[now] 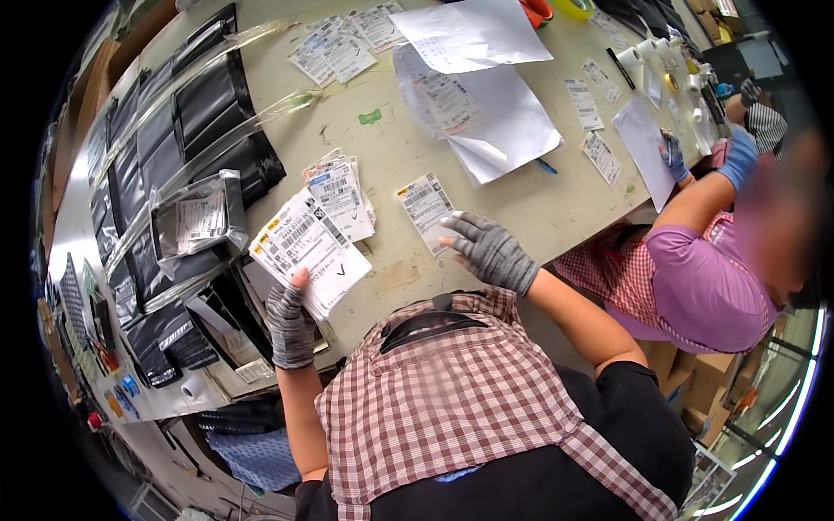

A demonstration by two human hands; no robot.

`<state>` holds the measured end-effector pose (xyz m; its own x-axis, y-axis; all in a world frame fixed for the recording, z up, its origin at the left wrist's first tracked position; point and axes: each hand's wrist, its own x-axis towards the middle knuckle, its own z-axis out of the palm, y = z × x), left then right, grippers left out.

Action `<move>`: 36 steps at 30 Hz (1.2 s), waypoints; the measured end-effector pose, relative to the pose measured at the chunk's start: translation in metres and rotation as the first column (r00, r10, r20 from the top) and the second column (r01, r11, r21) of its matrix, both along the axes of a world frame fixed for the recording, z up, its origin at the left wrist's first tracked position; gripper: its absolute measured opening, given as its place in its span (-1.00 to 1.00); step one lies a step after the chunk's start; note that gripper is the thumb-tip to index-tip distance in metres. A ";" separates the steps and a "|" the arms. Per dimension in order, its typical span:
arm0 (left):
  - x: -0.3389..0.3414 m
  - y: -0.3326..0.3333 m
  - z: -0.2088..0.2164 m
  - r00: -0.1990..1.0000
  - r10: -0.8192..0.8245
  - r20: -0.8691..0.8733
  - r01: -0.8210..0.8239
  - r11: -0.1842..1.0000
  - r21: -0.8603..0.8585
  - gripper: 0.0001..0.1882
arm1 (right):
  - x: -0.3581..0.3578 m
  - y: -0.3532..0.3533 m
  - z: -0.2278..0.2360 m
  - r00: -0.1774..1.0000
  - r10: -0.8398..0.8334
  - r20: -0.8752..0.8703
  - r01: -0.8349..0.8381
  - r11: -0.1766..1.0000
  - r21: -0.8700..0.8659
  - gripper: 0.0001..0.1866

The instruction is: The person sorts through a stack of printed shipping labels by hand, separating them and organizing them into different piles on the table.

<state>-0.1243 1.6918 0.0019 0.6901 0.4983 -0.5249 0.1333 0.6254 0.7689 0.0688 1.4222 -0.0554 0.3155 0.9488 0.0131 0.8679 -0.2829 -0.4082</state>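
My left hand [292, 326], in a grey fingerless glove, grips a fanned stack of white shipping labels [314, 256] with printed barcodes and pen ticks. The thumb lies on top; the other fingers are hidden beneath. Just beyond that stack, another pile of labels [340, 193] lies on the table, partly covered by it. My right hand [495, 252], gloved the same way, is stretched out flat with its fingers apart. Its fingertips are at the right edge of a single label [426, 211] lying on the table.
Large white paper sheets [512, 130] lie ahead, and more labels [343, 48] are at the back. Black plastic mailing bags [165, 130] cover the table's left side, with a clear-wrapped packet [200, 217] on them. At right, a co-worker in a purple shirt [695, 278] handles a paper sheet [641, 148].
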 end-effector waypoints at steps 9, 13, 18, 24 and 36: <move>0.012 0.019 0.000 0.991 0.125 0.042 -0.124 0.992 -0.018 -0.42 | -0.004 0.004 -0.034 0.998 -0.039 0.058 0.047 0.989 -0.140 -0.42; 0.010 0.017 -0.004 0.993 0.117 0.031 -0.116 0.993 -0.033 -0.40 | 0.009 0.021 -0.041 0.993 -0.076 0.090 0.083 0.993 -0.081 -0.43; 0.003 0.013 -0.004 0.997 0.072 -0.024 -0.073 0.997 -0.038 -0.39 | 0.017 0.033 -0.025 0.996 -0.087 0.036 0.087 0.996 -0.009 -0.47; 0.003 -0.005 -0.008 0.997 0.011 -0.076 -0.009 1.000 0.026 -0.49 | 0.002 0.068 0.026 0.548 -0.347 -0.761 0.457 0.886 -0.076 -0.69; 0.018 -0.025 0.009 0.991 -0.075 -0.108 0.079 0.997 0.028 -0.52 | -0.032 0.098 0.046 0.463 -0.292 -0.837 0.450 0.891 -0.061 -0.65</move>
